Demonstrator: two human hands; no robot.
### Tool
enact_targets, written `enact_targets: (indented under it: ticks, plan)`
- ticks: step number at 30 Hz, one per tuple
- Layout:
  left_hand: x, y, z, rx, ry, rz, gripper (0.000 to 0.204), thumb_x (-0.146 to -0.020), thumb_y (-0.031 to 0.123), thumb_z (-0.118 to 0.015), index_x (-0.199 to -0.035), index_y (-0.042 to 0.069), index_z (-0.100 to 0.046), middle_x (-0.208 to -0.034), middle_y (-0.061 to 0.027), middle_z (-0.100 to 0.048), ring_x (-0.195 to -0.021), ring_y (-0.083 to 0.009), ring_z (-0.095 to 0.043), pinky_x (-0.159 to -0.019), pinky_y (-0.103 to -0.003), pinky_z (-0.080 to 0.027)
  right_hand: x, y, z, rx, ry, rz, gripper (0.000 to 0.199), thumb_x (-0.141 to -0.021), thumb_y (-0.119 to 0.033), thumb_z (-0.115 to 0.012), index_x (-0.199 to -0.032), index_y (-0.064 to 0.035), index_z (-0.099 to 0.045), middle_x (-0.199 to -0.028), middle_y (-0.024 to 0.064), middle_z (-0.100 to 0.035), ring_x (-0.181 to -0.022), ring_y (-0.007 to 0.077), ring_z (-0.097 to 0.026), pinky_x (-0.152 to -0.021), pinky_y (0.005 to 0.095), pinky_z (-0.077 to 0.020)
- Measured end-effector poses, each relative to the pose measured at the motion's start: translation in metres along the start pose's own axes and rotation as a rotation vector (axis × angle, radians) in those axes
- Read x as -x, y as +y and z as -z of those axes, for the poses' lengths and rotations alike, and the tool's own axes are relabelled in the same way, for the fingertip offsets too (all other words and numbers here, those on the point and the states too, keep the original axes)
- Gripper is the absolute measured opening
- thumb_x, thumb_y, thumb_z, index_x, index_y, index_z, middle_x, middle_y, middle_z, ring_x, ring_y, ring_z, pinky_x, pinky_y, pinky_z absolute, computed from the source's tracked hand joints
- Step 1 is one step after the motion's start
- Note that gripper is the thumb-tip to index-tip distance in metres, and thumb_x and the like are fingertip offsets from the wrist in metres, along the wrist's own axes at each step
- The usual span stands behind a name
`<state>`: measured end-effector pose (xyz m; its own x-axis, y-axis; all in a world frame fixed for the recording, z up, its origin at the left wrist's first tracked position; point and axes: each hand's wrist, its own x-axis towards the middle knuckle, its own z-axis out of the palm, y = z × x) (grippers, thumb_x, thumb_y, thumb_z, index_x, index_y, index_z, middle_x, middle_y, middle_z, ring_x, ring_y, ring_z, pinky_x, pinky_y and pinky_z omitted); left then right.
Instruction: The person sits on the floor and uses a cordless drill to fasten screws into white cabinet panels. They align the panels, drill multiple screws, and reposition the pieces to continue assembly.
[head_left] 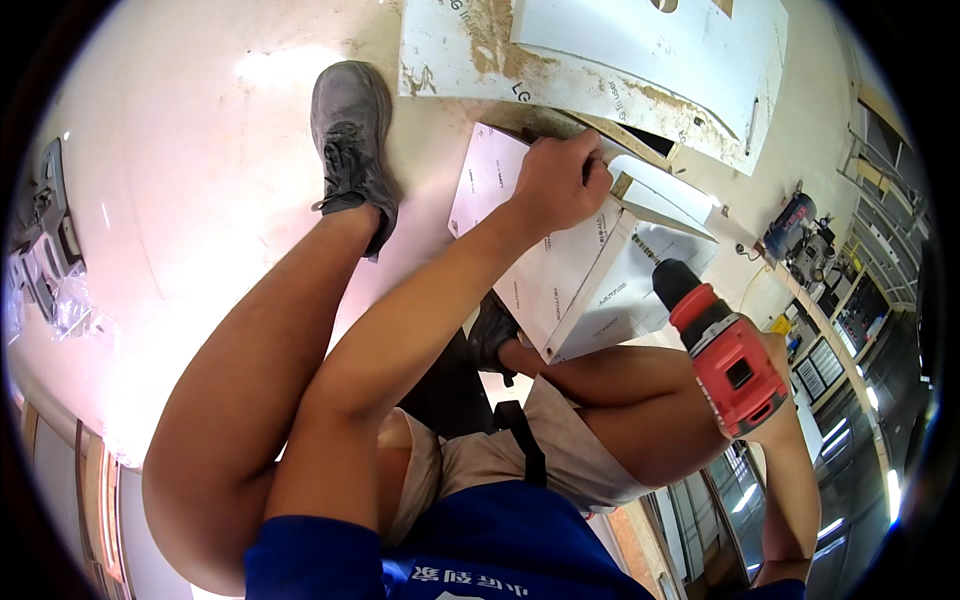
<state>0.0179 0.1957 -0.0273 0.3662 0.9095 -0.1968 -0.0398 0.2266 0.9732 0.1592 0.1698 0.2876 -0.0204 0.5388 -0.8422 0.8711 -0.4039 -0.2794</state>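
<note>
Between my legs stands an open white box (560, 290) of film-covered panels, with printed marks on its faces. My left hand (562, 185) is closed over its upper edge, the fingertips partly hidden. Just beside those fingers a small brown strip (622, 185) shows at the box's corner. A red and black cordless drill (735, 370) is gripped in my right hand (776, 356), which the drill body mostly covers. The long drill bit (645, 248) points up and left toward the box's corner; whether it touches the panel I cannot tell.
Large white boards (640, 70) with brown stains lie on the floor beyond the box. My grey shoe (350, 130) is planted left of it. At the right are a blue and black machine (795, 230) and shelving. Grey plastic cases (50, 220) sit at far left.
</note>
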Motion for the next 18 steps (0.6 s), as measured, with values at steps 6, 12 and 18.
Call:
enact_targets:
  ticks: [6, 12, 18]
  plan:
    - [0.003, -0.002, -0.004, -0.017, 0.022, -0.084, 0.007, -0.085, 0.005, -0.054, -0.079, 0.003, -0.052, -0.060, -0.0179, -0.056, -0.053, -0.0384, -0.056, -0.053, -0.045, -0.045, 0.000, -0.003, 0.001, 0.135, 0.026, 0.148, 0.048, -0.062, -0.020, -0.078, -0.104, -0.0014, -0.064, -0.085, 0.0159, -0.067, -0.063, 0.0350, -0.064, -0.062, 0.0365, -0.0508]
    - [0.004, 0.001, -0.002, -0.040, 0.009, -0.034, 0.009, -0.080, 0.011, -0.060, -0.077, 0.004, -0.055, -0.063, -0.0174, -0.062, -0.061, -0.0435, -0.060, -0.065, -0.051, -0.049, 0.035, 0.040, -0.011, 0.214, 0.017, 0.085, 0.041, -0.064, -0.020, -0.079, -0.102, -0.0089, -0.069, -0.098, 0.0106, -0.069, -0.087, 0.0301, -0.061, -0.080, 0.0397, -0.0467]
    - [0.001, -0.001, -0.001, -0.018, -0.009, -0.010, 0.010, -0.080, 0.010, -0.060, -0.077, 0.003, -0.054, -0.063, -0.0183, -0.062, -0.062, -0.0433, -0.061, -0.061, -0.052, -0.049, 0.041, 0.059, -0.016, 0.288, -0.015, 0.095, 0.038, -0.065, -0.019, -0.078, -0.102, -0.0138, -0.071, -0.114, 0.0071, -0.068, -0.108, 0.0300, -0.053, -0.092, 0.0405, -0.0398]
